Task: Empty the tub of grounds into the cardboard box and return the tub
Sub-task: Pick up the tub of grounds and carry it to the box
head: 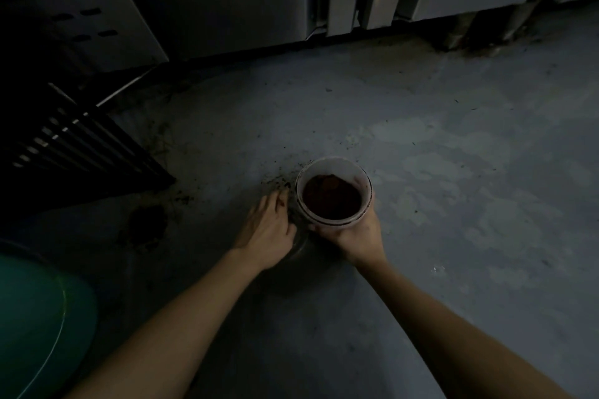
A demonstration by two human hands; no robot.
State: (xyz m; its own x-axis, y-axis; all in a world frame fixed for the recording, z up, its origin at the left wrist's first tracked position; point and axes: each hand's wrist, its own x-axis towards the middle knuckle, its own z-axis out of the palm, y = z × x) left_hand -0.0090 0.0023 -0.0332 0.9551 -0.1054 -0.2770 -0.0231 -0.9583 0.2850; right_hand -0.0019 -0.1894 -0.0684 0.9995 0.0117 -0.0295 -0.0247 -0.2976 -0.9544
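Tub (334, 193): translucent, upright, open-topped, standing on the grey floor (453, 172) and holding dark grounds (330, 199). The right hand (353, 238) grips the near wall, fingers curled round it. The left hand (267, 228) lies flat just left of the tub, fingers straight, fingertips among spilled grounds (282, 181).

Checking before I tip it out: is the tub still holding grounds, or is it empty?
Not empty. The tub is upright and lidless, with dark grounds filling its lower part. The right hand grips its near side.
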